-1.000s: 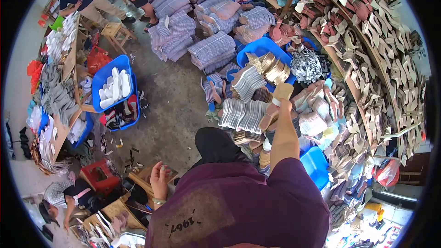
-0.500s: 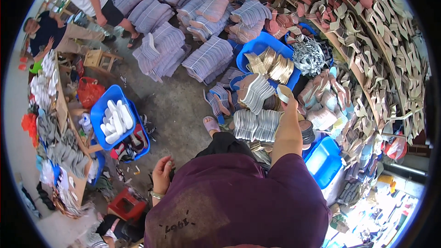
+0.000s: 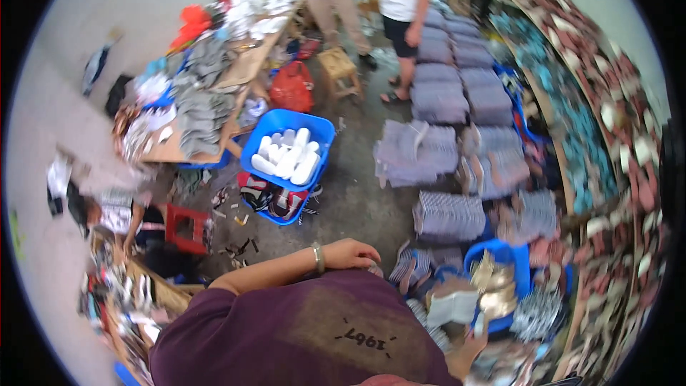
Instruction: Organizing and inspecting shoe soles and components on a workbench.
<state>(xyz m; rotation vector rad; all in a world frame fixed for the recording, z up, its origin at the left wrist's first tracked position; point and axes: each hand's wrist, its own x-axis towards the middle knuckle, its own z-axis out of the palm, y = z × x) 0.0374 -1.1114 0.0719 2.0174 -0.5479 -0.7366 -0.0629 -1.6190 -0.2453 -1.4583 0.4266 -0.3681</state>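
My right hand [image 3: 468, 352], blurred and partly hidden by my body, is closed on a pale insole [image 3: 480, 326] at the lower right. Right beside it lies a stack of grey-white insoles [image 3: 451, 308]. Gold insoles [image 3: 493, 279] in bundles fill a blue bin [image 3: 524, 261] just beyond, and a heap of silvery strap-like pieces [image 3: 537, 312] lies to the right. My left hand [image 3: 351, 251], with a bracelet at the wrist, is bent across the front of my purple shirt. Its fingers curl loosely together, and nothing shows in them.
A blue bin [image 3: 327, 136] of white sole-shaped pieces sits on another bin holding shoes. Bundled striped insoles [image 3: 446, 214] line the floor ahead. Two people stand at the back, and another sits at left by a red stool [image 3: 187, 229]. Loaded shelves [image 3: 622, 243] flank the right.
The view has swung left, bringing the table and seated person further in. My left hand has come up across my front. My right hand still holds the insole, now close to my body.
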